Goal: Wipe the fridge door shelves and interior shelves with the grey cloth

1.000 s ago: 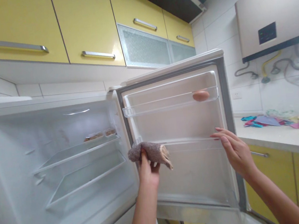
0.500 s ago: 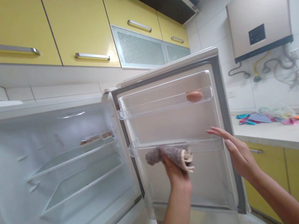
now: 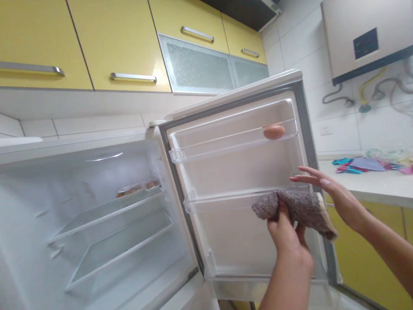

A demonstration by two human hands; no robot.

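The fuzzy, rolled grey-brown cloth [image 3: 307, 208] with a cream end has moved across the open white fridge door [image 3: 231, 172], from its hinge side to near its outer edge. The bare left hand [image 3: 288, 230] has its grip around the cloth. The bare right hand [image 3: 344, 204], grip empty, fingers out, is near that edge, so both hands are now close.

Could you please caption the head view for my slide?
Left hand holding a cloth, right hand open beside it, before an open fridge door with an egg in its top rack.
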